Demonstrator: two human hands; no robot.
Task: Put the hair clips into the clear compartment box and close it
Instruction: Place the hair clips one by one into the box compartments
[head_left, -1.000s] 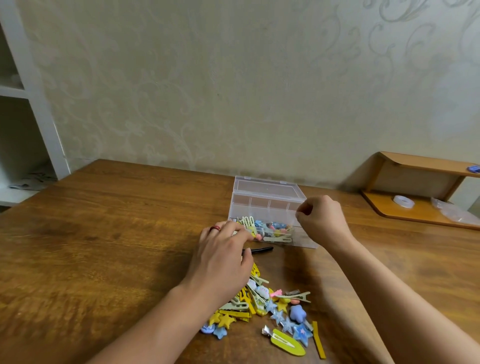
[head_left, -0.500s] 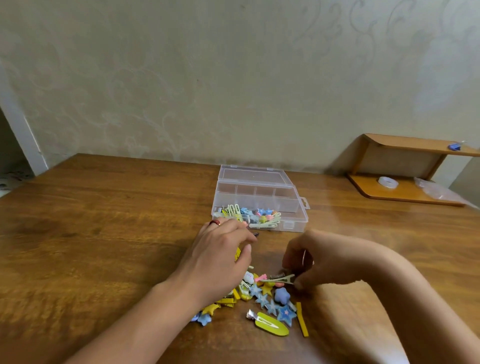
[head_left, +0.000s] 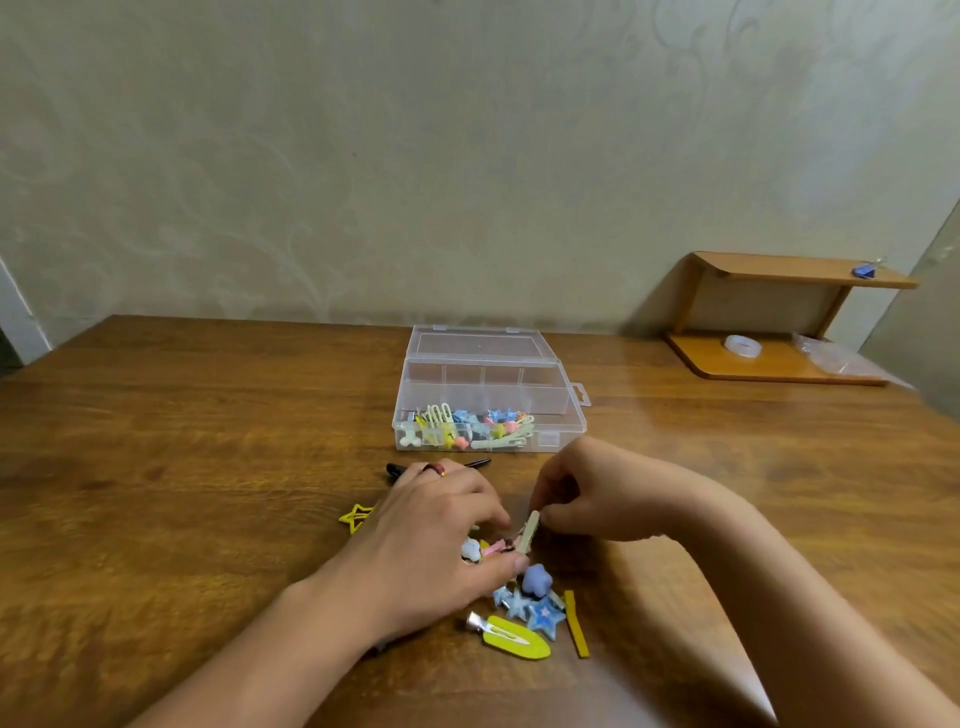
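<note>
The clear compartment box (head_left: 566, 395) stands open on the wooden table, lid flat behind it, with several coloured clips in its front row. A pile of hair clips (head_left: 530, 597) lies nearer me: blue stars, a lime-yellow clip (head_left: 514, 636), a yellow bar. My left hand (head_left: 436, 540) rests curled over the pile's left part and hides some of it. My right hand (head_left: 597, 493) pinches a pale green clip (head_left: 530, 530) at the pile's top. A yellow star clip (head_left: 356, 515) lies to the left of my left hand.
A black pen-like item (head_left: 475, 462) lies between the box and my hands. A small wooden shelf (head_left: 779, 322) at the back right holds a tape roll (head_left: 743, 345), a plastic bag and a blue object on top. A patterned wall stands behind the table.
My right hand came from the box down to the pile and took hold of a pale green clip. My left hand slid nearer over the pile. The camera view shifted.
</note>
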